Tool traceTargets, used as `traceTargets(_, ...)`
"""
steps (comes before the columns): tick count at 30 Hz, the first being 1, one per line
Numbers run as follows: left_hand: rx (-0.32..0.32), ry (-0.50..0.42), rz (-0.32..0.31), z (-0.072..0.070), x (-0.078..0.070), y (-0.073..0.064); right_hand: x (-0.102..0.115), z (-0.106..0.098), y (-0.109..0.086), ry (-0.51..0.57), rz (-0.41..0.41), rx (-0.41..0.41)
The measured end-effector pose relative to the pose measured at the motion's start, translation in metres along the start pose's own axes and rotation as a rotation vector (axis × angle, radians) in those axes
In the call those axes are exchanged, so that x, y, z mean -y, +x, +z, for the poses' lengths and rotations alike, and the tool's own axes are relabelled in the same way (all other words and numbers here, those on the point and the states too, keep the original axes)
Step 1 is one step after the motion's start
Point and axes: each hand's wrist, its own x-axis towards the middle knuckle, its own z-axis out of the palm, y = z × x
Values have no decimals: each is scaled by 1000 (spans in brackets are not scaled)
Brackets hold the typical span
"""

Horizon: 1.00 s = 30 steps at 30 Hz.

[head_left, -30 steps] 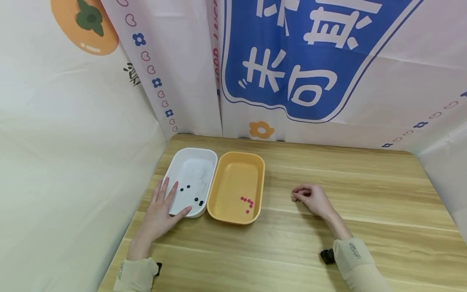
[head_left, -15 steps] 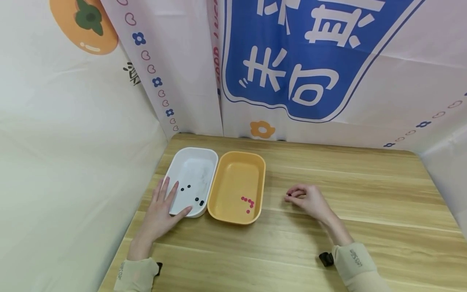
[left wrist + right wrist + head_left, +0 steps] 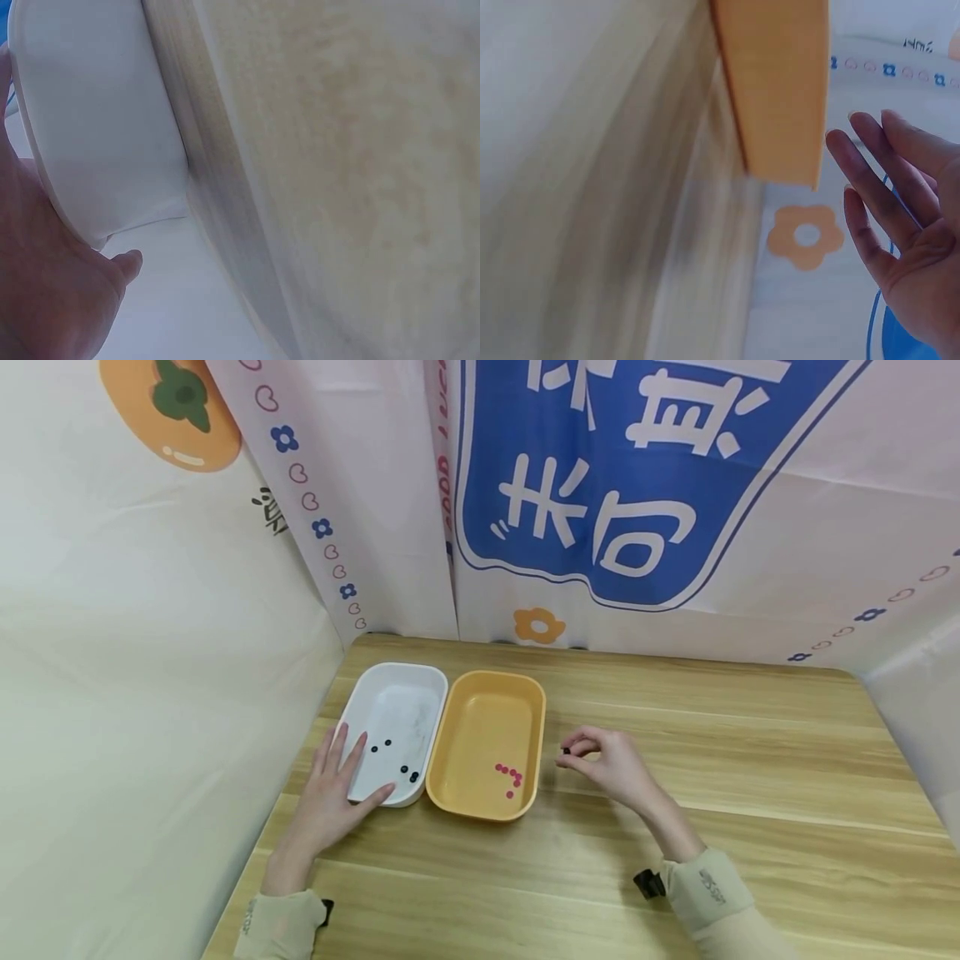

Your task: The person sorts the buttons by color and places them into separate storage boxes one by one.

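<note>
My left hand point(image 3: 327, 806) rests with spread fingers on the near left rim of a white tray point(image 3: 407, 670). Several small round black beads point(image 3: 404, 769) lie inside that tray. Touching its right side is a yellow tray point(image 3: 486, 700), where several pink beads point(image 3: 513, 772) sit near the right wall. Just right of the yellow tray, my right hand point(image 3: 618, 768) pinches a small black bead point(image 3: 566, 751) between thumb and finger above the table. That bead does not show in the right wrist view, where the hand point(image 3: 907, 202) is beside the yellow tray's side point(image 3: 776, 90).
Both trays stand on the left part of a wooden table point(image 3: 735, 735). A printed cloth point(image 3: 397, 510) hangs behind the table, and white cloth walls point(image 3: 150, 693) close in the sides.
My right hand has lifted the black bead from the table and moved left toward the yellow tray. The left hand has stayed on the white tray.
</note>
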Motion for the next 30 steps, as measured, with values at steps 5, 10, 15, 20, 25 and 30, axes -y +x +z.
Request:
traceTargets(5, 7, -4, -3, 1, -1, 0, 14, 12, 11, 39, -36, 23)
traceTargets(10, 5, -6, 1, 1, -1, -1, 28, 24, 19, 63, -49, 39)
traceTargets(15, -3, -3, 6, 1, 0, 0, 40, 40, 33, 108, -72, 84)
traceTargets(20, 2, -2, 7, 2, 0, -1, 54, 61, 46, 124, -122, 146)
traceTargets(25, 3, -6, 12, 0, -2, -1, 67, 76, 57, 73, -181, 161)
traceTargets(30, -5, -6, 17, 0, -1, -1, 80, 90, 71, 32, -212, 180)
